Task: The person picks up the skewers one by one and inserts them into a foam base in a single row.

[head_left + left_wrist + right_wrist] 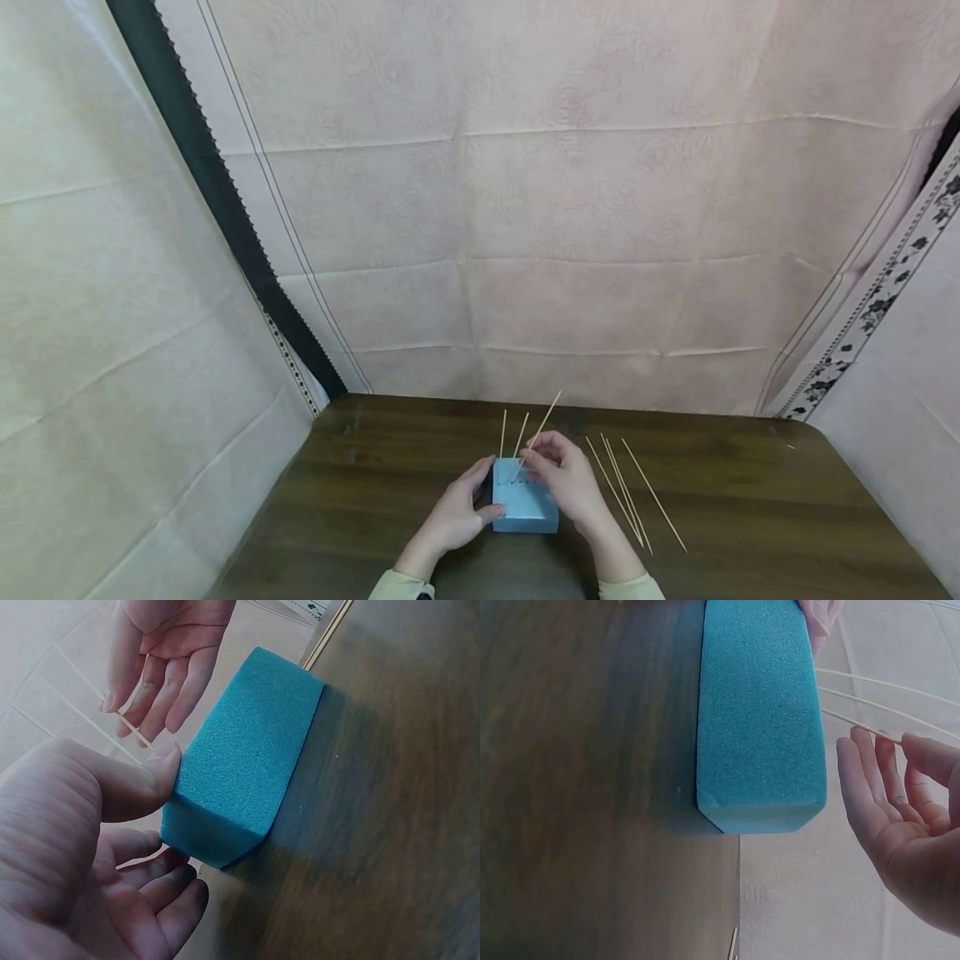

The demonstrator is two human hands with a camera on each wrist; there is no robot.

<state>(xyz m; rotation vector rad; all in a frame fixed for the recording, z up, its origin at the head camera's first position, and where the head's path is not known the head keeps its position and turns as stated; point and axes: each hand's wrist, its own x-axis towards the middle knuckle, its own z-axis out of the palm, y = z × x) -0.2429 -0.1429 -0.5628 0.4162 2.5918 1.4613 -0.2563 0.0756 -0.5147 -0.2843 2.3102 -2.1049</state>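
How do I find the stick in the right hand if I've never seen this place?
On the brown table, look for the blue block. Three thin sticks rise at its top. The held stick leans furthest right, and it's the only one pinched by the right hand.

We see a dark brown, wood-grained table with rounded far corners, enclosed on three sides by pale hangings. The back hanging is pinkish white, faintly patterned with roses, and crossed by fold creases; thin double lines run down near its sides. A dark green band slants between it and the creamier left hanging. To our right, a black floral border edges the whitish right hanging. Soft light falls across the cloth.
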